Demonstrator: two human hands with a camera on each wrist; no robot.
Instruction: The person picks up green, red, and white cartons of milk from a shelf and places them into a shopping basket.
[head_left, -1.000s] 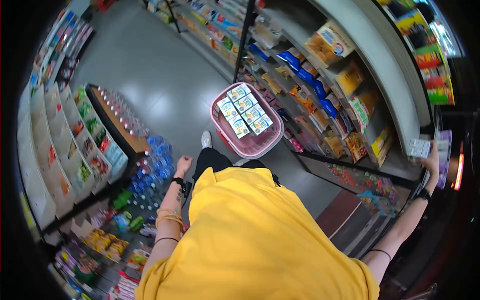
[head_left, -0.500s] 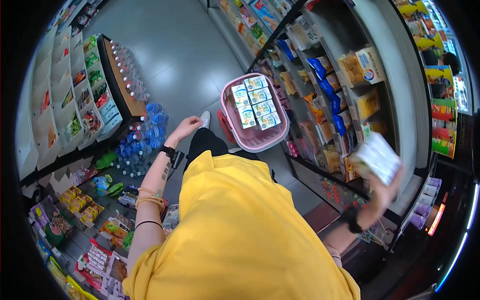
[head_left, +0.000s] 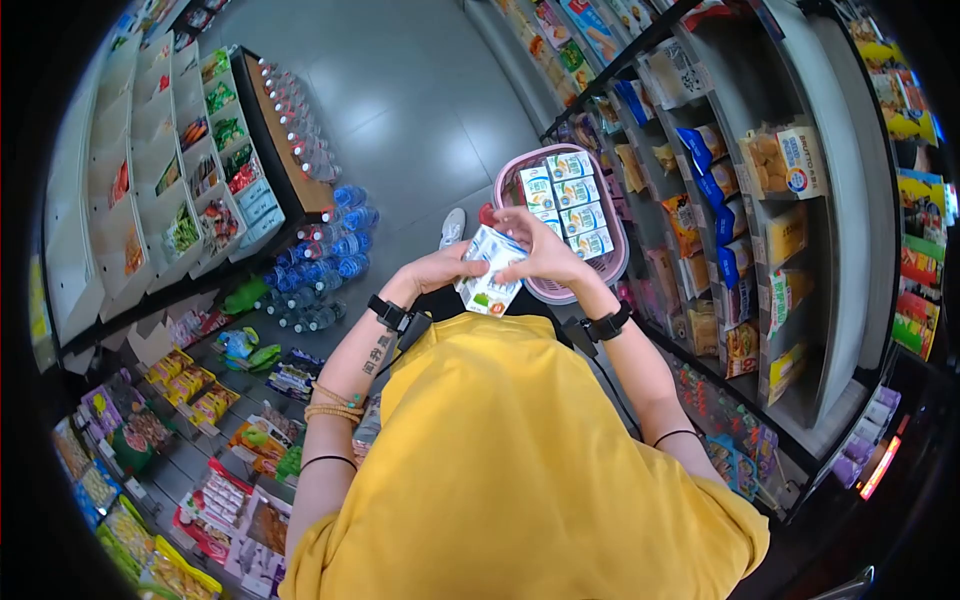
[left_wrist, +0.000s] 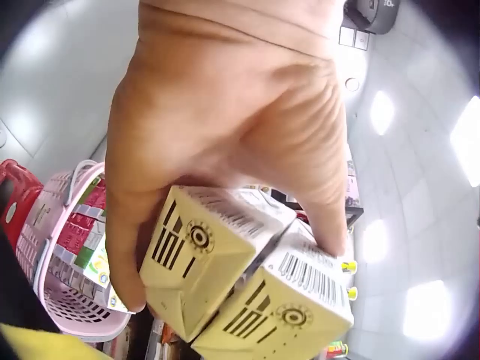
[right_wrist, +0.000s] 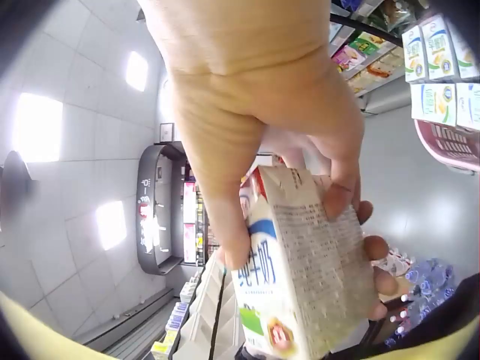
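Both your hands are on the milk cartons (head_left: 490,295) now, close in front of your body; half a second ago your right hand held the load out to your right while your left held nothing. Left wrist view shows two cartons side by side, tucked between the digits of your left hand (head_left: 437,268): fingers down one side, another digit against the opposite side, gripping. Right hand (head_left: 545,250): fingers pinching near one end, one digit on the printed front, another on the text-covered side. More fingertips wrap that side's far edge. Cartons sit tilted. Next out, just past your right hand and partly hidden by it: pink basket (head_left: 617,265), white boxes (head_left: 582,215) inside in two columns, same as before. Farther off, left: water bottles (head_left: 340,245) near the display rack; right: shelves of bagged snacks (head_left: 715,190).
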